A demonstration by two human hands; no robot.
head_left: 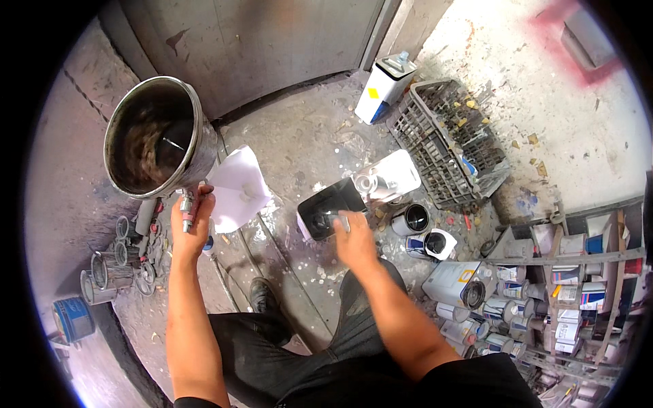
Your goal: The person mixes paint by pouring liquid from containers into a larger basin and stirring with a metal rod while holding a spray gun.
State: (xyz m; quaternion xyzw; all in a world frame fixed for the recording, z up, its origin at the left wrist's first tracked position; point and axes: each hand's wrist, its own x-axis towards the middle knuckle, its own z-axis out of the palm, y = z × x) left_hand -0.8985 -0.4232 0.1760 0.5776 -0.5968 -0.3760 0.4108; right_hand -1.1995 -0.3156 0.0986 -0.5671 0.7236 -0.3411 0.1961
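Note:
My left hand [192, 224] is closed round the handle of a spray gun [186, 204] with silver fittings. Its large open metal cup [197, 129] tilts toward me, its inside wet and dark brown. Beside it a white sheet-like piece [238, 194] stands over the floor. My right hand [357, 239] is over the near edge of a dark rectangular surface [326, 202], fingers drawn together and slightly blurred. Something small and greyish shows at the fingertips; I cannot make out what. Behind lies a white piece with rounded corners [403, 168], with a clear round thing [366, 183] on it.
Two open tins [411, 219] with dark contents stand right of my hand. Beyond are a grey plastic crate [442, 149] and a white can [382, 92]. Paint cans crowd a rack [537, 262] at right; several tins [109, 268] stand left. Hoses [275, 255] cross the stained floor.

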